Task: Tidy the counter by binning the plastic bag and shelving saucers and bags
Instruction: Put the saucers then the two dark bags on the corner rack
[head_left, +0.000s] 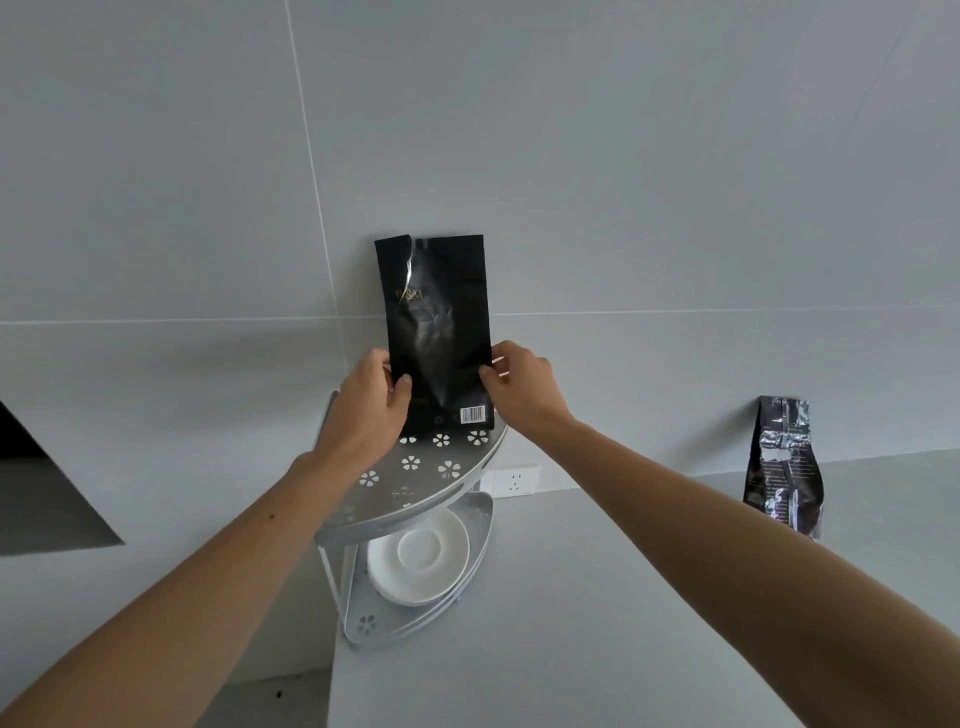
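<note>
At frame centre, left hand (371, 402) and right hand (519, 384) pinch the light, crinkly, slippery black foil bag (439, 332) by its lower side edges.

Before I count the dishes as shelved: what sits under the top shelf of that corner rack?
On the lower shelf lie white saucers, apparently stacked; how many cannot be told. The top shelf covers their far edge, and the left hand hides part of the rack.
</note>
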